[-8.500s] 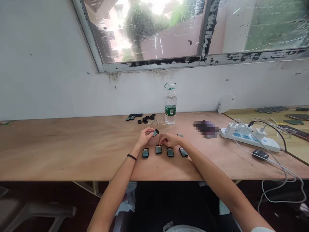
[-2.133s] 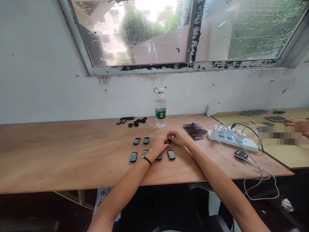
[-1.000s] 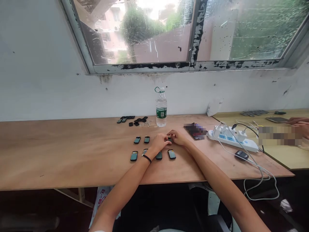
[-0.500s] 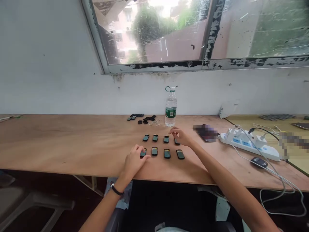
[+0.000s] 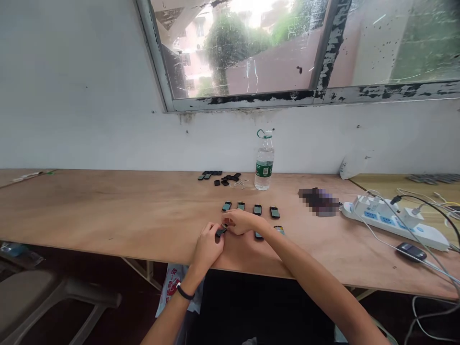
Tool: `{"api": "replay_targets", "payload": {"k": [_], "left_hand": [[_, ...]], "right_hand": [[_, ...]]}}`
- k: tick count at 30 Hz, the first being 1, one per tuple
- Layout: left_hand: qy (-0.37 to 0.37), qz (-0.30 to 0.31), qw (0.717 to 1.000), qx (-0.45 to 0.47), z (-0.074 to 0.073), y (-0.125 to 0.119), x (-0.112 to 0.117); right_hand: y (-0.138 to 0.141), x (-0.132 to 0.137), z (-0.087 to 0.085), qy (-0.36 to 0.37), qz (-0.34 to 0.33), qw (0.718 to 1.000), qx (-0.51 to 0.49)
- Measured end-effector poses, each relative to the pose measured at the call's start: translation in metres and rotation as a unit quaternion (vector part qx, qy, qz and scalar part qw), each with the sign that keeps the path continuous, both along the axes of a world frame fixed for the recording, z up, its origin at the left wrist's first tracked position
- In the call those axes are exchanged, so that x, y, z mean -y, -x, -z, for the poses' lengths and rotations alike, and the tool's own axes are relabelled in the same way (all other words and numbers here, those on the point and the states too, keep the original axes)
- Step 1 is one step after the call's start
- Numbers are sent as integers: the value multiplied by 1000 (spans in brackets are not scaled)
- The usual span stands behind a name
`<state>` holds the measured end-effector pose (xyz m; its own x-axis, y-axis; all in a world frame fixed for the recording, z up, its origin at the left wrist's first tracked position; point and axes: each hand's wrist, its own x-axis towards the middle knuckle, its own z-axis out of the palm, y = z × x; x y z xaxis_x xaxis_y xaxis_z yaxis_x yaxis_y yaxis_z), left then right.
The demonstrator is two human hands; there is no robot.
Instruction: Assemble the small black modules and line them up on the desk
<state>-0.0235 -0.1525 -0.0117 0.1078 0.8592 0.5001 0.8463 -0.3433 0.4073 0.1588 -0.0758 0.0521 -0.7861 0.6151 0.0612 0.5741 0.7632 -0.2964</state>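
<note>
My left hand (image 5: 209, 247) is closed around a small black device with a grey screen (image 5: 220, 232), tilted near the table's front. At the device's upper end, the fingers of my right hand (image 5: 239, 222) are pinched together; what sits between the fingertips is too small to make out. Beyond my hands stands a row of similar devices, among them one at the left (image 5: 226, 206), one in the middle (image 5: 257, 209) and one at the right (image 5: 274, 212). My right hand and forearm partly cover the nearer row, where a device (image 5: 279, 230) shows beside the forearm.
Behind the rows lie more devices (image 5: 206, 176), black parts (image 5: 232, 178) and small light-coloured pieces (image 5: 237, 184). A water bottle (image 5: 264, 167) stands near the wall. To the right are a blurred-out object (image 5: 319, 201), a power strip with cables (image 5: 395, 223) and a black mouse-like object (image 5: 410, 251).
My right hand has moved left from the back row's right end to the left hand. The left hand now has a device lifted and tilted. The view has shifted slightly.
</note>
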Motion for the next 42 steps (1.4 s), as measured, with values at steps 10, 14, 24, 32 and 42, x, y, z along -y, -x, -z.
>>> {"api": "replay_targets", "payload": {"k": [10,14,24,32,42], "left_hand": [[10,2,999,31,1,2,-1],[15,3,999,39,2,4,-3],[29,6,998,58,-1,5,-1],[42,10,995,85,-3,5,0],[25,-9,999,40,-7,2,7]], "right_hand": [[5,-14,8,70,-33,996,-41],[4,-13,3,117,-19,991,-58],[5,-11,7,78,8,986,-150],[10,-18,15,-5,66,993,-103],[-26,-20,4,26,71,989,-125]]}}
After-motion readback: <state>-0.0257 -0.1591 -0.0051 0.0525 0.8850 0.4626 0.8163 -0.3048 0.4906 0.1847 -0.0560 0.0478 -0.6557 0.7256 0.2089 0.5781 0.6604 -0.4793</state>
